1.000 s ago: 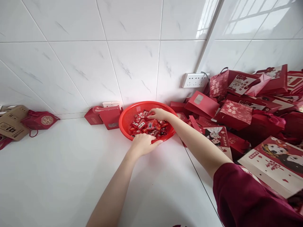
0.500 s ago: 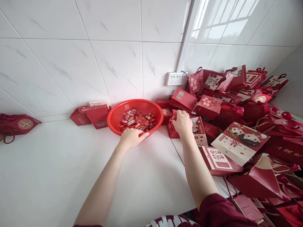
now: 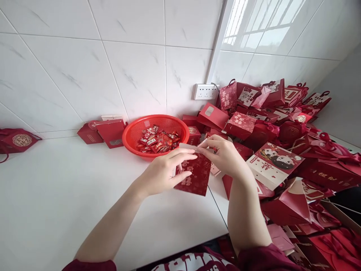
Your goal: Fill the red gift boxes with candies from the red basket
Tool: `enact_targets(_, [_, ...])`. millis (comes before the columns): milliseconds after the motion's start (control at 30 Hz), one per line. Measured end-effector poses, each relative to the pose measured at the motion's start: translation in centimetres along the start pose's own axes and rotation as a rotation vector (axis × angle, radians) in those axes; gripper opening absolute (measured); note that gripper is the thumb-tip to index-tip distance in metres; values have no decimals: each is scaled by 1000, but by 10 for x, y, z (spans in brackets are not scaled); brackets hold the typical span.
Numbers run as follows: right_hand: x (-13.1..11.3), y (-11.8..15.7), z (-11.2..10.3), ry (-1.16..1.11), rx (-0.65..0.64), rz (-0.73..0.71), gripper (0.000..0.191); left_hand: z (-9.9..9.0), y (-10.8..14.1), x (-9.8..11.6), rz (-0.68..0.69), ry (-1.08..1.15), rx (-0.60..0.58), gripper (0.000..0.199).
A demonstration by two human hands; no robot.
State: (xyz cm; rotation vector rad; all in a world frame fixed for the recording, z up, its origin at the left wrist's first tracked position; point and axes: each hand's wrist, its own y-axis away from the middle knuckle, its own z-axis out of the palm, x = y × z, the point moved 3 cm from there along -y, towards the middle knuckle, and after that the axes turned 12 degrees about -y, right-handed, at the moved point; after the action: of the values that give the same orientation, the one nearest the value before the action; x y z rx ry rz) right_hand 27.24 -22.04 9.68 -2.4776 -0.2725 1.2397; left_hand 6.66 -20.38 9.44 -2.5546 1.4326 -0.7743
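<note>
A dark red box (image 3: 197, 175) with gold characters hangs in front of me, just nearer than the red basket. My right hand (image 3: 222, 152) pinches its top edge. My left hand (image 3: 166, 169) is at the box's left side, thumb across its front and fingers along the top. Beyond my left hand, the red perforated basket (image 3: 129, 131) holds many small red-wrapped candies (image 3: 159, 139). Part of the box's top and left side is hidden by my fingers.
A large heap of red boxes (image 3: 242, 126) fills the right side. Two red boxes (image 3: 111, 132) lie left of the basket, another (image 3: 21, 141) at far left. A power strip (image 3: 207, 91) is on the tiled wall (image 3: 135, 75) behind the white counter (image 3: 70, 188).
My right hand has brought a red box from beside the heap to the front of the basket. My left hand has left the basket rim and met the box. The view has shifted slightly.
</note>
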Motion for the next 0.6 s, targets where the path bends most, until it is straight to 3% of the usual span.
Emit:
enact_targets(100, [-17,-1,2,-86,-136,-67,18,-2,3,9,-22,-41,18,41])
enact_targets(267, [-37,-8,17,-129,-260,-104,19,-14,16,12,-134,-126,-56,30])
enact_targets(400, [-45,-11,22,-151,-233,-134,17,-27,37,17,-145,-254,-162,18])
enact_targets(600, [-53,-12,25,-215,-259,-229,19,-34,70,21,-128,-419,-176,38])
